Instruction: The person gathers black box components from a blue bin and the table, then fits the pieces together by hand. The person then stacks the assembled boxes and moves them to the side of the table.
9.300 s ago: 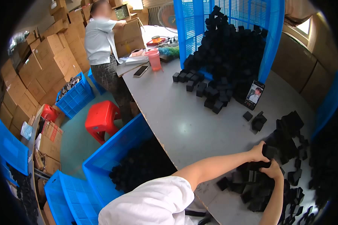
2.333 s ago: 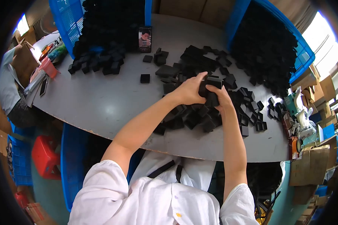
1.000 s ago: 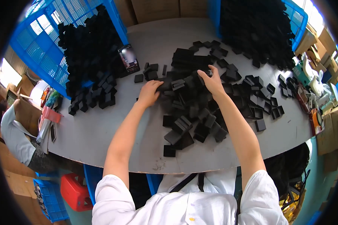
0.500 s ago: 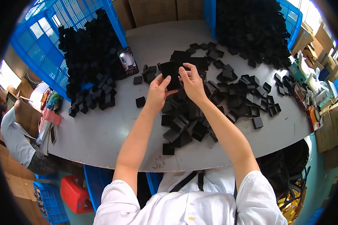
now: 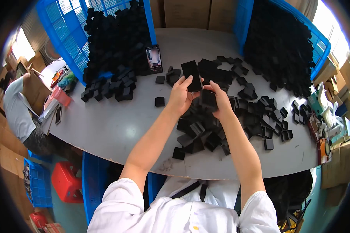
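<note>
My left hand is closed around a flat black rectangular piece, the thumb lying on its face. Pinched in my right hand is a small black box, just below and to the right of that piece. The two hands are close together over the table, with the pieces nearly meeting. More dark flat pieces lie right behind them. Under and beside my right hand spreads a pile of small black open boxes.
Blue plastic crates full of black boxes are tipped toward the grey table. A phone leans by the left heap. Clutter and cardboard cartons line the right. A person works at far left, near a red stool.
The view has shifted, moving the scene rightward. My right hand has left the face of the flat piece and now holds a small box beside it; the left hand keeps the piece.
</note>
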{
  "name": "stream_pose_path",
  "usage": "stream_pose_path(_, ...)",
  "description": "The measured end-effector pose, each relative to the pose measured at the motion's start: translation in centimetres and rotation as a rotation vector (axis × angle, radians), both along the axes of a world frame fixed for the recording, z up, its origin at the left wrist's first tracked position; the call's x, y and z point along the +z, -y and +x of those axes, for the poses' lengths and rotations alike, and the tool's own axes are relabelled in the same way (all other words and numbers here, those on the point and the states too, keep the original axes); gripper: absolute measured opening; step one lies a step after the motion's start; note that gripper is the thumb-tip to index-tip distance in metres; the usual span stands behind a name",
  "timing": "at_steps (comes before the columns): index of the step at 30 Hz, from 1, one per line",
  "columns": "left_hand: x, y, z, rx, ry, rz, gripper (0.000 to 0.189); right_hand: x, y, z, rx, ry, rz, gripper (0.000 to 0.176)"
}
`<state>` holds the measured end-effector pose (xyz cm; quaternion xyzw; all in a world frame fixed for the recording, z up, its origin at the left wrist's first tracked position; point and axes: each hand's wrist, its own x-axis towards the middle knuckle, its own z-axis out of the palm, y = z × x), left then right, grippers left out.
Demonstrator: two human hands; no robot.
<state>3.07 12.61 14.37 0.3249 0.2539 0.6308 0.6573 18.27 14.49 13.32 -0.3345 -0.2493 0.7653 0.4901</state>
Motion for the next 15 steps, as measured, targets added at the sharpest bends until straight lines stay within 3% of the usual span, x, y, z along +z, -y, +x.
stream_pose_path(2,-0.2,-0.2,-0.4,0.060,-0.002,-0.040,0.019,-0.9,-0.2,1.1,-0.032,0.447,0.265,0.040)
stream_pose_path(3,-0.4,-0.4,-0.9,0.135,-0.039,-0.042,0.019,-1.4,-0.4,1.1,-0.205,0.488,0.274,0.025)
stream_pose_path(5,-1.0,-0.7,-0.9,0.286,-0.267,-0.030,0.021,-1.0,-0.6,1.6,-0.325,0.597,0.381,0.029)
stream_pose_path(6,-1.3,-0.8,-0.9,0.285,-0.262,-0.028,0.021,-0.7,-0.7,1.6,-0.387,0.656,0.462,0.032)
stream_pose_path(8,-1.9,-0.3,-0.5,0.017,-0.827,0.108,0.024,0.4,-0.2,0.9,-0.444,0.919,0.745,0.039)
stream_pose_path(9,-2.3,0.0,0.4,-0.029,-0.789,0.182,0.027,0.9,0.2,0.4,-0.451,0.998,0.765,0.037)
stream_pose_path(12,-1.8,0.8,1.1,-0.099,-0.785,0.175,0.027,-0.7,-1.9,1.4,-0.352,0.958,0.731,0.029)
stream_pose_path(14,-2.1,0.4,0.6,-0.021,-0.756,0.147,0.026,-1.2,-3.1,2.0,-0.427,0.772,0.532,0.028)
stream_pose_path(15,-2.3,0.2,0.4,0.053,-0.731,0.114,0.026,-1.7,-3.5,2.3,-0.447,0.899,0.589,0.028)
